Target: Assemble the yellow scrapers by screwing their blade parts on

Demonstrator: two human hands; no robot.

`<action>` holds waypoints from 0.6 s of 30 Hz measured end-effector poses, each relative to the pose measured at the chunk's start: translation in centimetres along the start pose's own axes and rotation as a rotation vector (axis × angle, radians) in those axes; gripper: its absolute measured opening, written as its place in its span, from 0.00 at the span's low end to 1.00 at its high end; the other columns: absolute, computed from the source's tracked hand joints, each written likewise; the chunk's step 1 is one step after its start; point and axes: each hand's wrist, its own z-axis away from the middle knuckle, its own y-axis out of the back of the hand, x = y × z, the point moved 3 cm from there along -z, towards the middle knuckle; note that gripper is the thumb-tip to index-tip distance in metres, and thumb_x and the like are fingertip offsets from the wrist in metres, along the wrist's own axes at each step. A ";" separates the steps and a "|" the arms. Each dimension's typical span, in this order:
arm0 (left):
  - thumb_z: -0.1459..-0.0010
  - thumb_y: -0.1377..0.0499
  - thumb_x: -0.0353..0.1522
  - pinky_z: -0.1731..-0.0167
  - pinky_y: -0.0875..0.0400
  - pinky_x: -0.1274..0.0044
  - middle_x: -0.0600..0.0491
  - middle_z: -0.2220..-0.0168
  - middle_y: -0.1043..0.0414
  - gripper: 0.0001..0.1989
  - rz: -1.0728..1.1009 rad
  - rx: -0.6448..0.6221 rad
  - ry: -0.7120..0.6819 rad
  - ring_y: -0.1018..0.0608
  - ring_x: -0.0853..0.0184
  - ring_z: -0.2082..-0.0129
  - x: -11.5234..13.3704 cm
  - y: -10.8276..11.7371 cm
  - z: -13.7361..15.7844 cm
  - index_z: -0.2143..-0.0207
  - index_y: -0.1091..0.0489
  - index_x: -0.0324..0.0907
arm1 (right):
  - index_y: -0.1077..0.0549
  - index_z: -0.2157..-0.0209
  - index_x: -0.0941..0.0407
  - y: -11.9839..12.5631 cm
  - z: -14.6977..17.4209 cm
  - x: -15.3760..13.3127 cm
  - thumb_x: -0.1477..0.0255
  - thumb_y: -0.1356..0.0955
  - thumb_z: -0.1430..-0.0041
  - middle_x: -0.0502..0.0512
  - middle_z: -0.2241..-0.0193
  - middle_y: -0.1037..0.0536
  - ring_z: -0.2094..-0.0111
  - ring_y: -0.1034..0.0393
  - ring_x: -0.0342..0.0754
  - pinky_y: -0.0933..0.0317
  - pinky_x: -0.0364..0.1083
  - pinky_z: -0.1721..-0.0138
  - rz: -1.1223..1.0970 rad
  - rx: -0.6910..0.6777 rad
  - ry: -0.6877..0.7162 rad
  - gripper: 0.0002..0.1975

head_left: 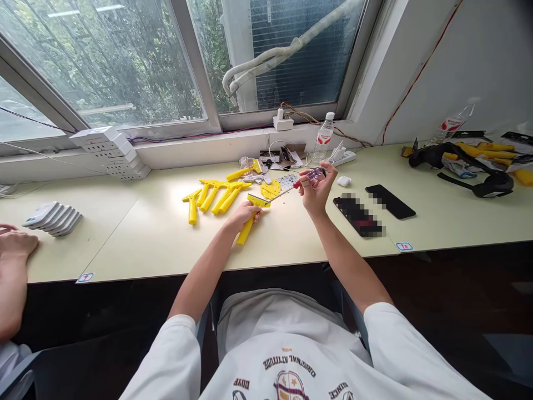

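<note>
Beyond the desk's far edge we see a wide window [133, 66], and below it the pale desk [137, 244] runs across the whole view. Toward the desk's right end lies a black strapped headgear [495, 180], and near the far edge, left of the middle, stands a stack of white boxes [108, 147]. A co-worker's hand [16, 241] rests at the left end, beside a row of grey-white plates [54, 218]. Our left hand [245, 215] is closed around a yellow T-shaped tool [246, 230], just in from the near edge at mid-desk, its handle slanting toward that edge. Our right hand [315, 191] grips a screwdriver [297, 184] by its handle, the shaft sloping down leftward so that its tip meets the tool's head. A clear bottle [323, 137] stands close to the far edge. Several yellow handles [222, 194] lie together farther in from the near edge than our left hand, and two dark phones [390, 201] lie right of our right hand. Smaller still, we find flat yellow pieces [270, 190] between the hands and the far edge, then a little white case [343, 181] near the phones.
</note>
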 end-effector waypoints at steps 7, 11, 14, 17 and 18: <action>0.38 0.28 0.27 0.72 0.29 0.77 0.53 0.70 0.25 0.13 0.003 -0.001 -0.008 0.25 0.70 0.76 -0.9 0.5 -0.9 0.60 0.31 0.43 | 0.27 0.35 0.38 0.3 0.0 -0.5 0.40 0.30 0.29 0.53 0.53 0.16 0.77 0.28 0.44 0.26 0.48 0.78 0.018 -0.028 -0.020 0.29; 0.38 0.29 0.27 0.72 0.28 0.77 0.52 0.70 0.24 0.12 -0.016 -0.012 -0.018 0.24 0.70 0.76 -0.9 0.6 -1.0 0.61 0.30 0.43 | 0.26 0.40 0.41 0.4 -0.1 0.2 0.45 0.23 0.33 0.49 0.61 0.20 0.78 0.32 0.41 0.30 0.44 0.81 0.039 0.042 0.026 0.27; 0.39 0.28 0.28 0.72 0.28 0.77 0.51 0.70 0.24 0.12 -0.019 -0.028 -0.028 0.25 0.70 0.76 -0.8 0.5 -0.9 0.61 0.30 0.42 | 0.26 0.43 0.42 0.3 -0.1 0.5 0.46 0.22 0.34 0.48 0.62 0.25 0.76 0.32 0.42 0.30 0.43 0.80 0.054 0.028 0.057 0.26; 0.38 0.29 0.27 0.72 0.28 0.77 0.52 0.70 0.25 0.12 -0.010 -0.025 -0.038 0.25 0.70 0.76 -0.6 0.4 -0.7 0.60 0.30 0.42 | 0.27 0.39 0.39 0.2 0.1 0.4 0.44 0.26 0.30 0.51 0.54 0.23 0.75 0.31 0.41 0.31 0.43 0.80 0.026 -0.054 0.021 0.26; 0.38 0.29 0.27 0.72 0.28 0.77 0.52 0.70 0.25 0.12 -0.005 -0.023 -0.039 0.25 0.70 0.76 -0.6 0.3 -0.7 0.60 0.30 0.42 | 0.27 0.37 0.38 0.2 0.1 0.4 0.43 0.28 0.29 0.53 0.51 0.22 0.74 0.31 0.42 0.32 0.43 0.81 0.015 -0.075 0.004 0.26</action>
